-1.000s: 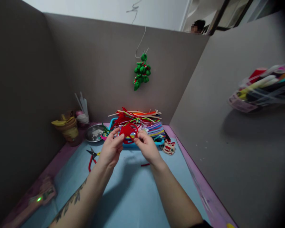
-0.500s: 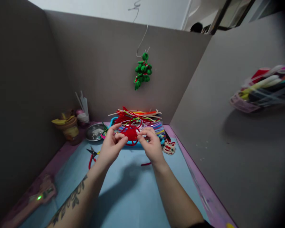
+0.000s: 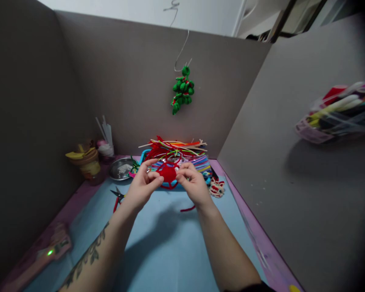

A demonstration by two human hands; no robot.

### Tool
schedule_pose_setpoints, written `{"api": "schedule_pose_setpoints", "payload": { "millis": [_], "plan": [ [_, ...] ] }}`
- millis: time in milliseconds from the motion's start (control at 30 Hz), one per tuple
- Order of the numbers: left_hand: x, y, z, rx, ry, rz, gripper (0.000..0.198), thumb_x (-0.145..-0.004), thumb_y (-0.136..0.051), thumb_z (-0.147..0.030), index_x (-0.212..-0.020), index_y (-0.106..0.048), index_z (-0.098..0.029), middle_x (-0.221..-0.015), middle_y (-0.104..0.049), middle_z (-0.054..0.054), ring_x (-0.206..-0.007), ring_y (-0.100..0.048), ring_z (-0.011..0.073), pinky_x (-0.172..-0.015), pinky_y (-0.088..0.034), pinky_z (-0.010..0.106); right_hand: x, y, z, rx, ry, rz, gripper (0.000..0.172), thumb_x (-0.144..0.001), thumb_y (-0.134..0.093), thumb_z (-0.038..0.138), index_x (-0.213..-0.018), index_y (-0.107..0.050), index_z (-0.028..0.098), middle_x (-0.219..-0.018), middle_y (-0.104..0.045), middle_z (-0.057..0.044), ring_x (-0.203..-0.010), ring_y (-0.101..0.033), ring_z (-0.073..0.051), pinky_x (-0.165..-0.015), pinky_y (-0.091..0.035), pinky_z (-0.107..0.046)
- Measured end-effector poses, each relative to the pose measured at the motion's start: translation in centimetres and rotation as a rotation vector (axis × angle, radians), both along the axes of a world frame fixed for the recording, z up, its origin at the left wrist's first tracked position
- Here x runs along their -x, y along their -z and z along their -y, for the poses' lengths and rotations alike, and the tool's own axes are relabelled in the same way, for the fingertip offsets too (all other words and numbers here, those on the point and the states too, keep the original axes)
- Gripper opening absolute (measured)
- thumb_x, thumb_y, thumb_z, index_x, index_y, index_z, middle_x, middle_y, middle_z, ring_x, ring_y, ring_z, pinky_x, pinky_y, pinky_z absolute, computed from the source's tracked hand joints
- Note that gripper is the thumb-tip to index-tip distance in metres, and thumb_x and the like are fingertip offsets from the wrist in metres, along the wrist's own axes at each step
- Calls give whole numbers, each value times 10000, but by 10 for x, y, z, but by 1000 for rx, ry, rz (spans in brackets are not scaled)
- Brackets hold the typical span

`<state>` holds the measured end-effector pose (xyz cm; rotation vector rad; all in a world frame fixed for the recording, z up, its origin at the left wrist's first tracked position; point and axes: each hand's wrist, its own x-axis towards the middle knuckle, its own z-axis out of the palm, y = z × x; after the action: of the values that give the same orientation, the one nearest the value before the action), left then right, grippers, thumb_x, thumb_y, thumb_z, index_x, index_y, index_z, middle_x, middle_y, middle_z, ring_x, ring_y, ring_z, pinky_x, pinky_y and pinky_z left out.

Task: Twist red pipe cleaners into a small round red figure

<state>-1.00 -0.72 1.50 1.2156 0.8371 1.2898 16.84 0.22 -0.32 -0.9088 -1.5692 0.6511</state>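
Note:
Between my two hands, above the blue mat, is a red pipe-cleaner piece with a solid middle and thin strips looping out around it. My left hand pinches its left side between thumb and fingers. At the right edge, my right hand has thumb and fingertips closed on the same piece, near a small white bit. Below my right hand, a short red pipe cleaner lies on the mat. Red-handled pliers rest left of my left wrist, partly hidden by it.
Behind my hands stands a blue tray heaped with colourful pipe cleaners. A metal bowl and a flowerpot are at the left, a pink glue gun nearer. A lion-face ornament lies right. A green ornament hangs on the back panel.
The red piece has tilted slightly, its lower loops now hanging a little lower. My hands keep their grip and have barely shifted. My left forearm covers more of the pliers.

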Motion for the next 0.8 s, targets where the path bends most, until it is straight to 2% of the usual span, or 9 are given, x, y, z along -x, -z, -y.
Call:
{"api": "schedule_pose_setpoints", "payload": {
  "millis": [100, 233, 300, 467, 667, 800],
  "plan": [
    [3, 1, -1, -74, -33, -65, 597, -681, -767, -269, -1204, -487, -202, -690, -622, -31, -605, -565, 115, -573, -407, 220, 0, -1, 1, -17, -23, 43, 234, -832, -638, 409, -716, -680, 211, -853, -525, -26, -850, -542, -182, -834, -442, -341],
    [3, 0, 0, -237, -347, -122, 550, -718, -744, -248, -1201, -482, -217, -836, -681, 16, -620, -572, 106, -563, -405, 212, 5, 3, 2, -138, 143, -16, 203, -857, -605, 371, -737, -642, 212, -880, -496, -28, -861, -516, -181, -832, -431, -335],
    [0, 0, 3, -246, -412, -91, 496, -729, -735, -246, -1166, -503, -215, -784, -675, 10, -642, -597, 122, -584, -422, 219, 8, 5, 3, -183, 214, -32, 202, -862, -595, 372, -740, -632, 214, -885, -481, -29, -867, -506, -185, -832, -428, -337],
    [-14, -1, 12, -132, -230, 5, 645, -657, -786, -241, -1217, -466, -215, -758, -680, 13, -677, -636, 152, -592, -443, 228, 13, 7, 6, -195, 260, -39, 234, -861, -588, 416, -744, -625, 216, -871, -464, -28, -853, -500, -187, -810, -435, -337],
    [-18, 4, 13, -103, -242, 34, 602, -676, -780, -240, -1197, -481, -214, -628, -624, -44, -561, -580, 111, -556, -406, 206, 20, 8, 10, -189, 221, 20, 222, -870, -586, 384, -725, -640, 225, -827, -471, -19, -836, -502, -187, -799, -434, -333],
    [-16, 5, 8, -27, -231, 123, 585, -644, -801, -267, -1135, -492, -199, -591, -620, -58, -586, -606, 117, -602, -431, 210, 20, 6, 11, -198, 178, -1, 129, -868, -594, 313, -830, -691, 236, -881, -507, -29, -882, -531, -191, -831, -442, -347]
  ]
}}
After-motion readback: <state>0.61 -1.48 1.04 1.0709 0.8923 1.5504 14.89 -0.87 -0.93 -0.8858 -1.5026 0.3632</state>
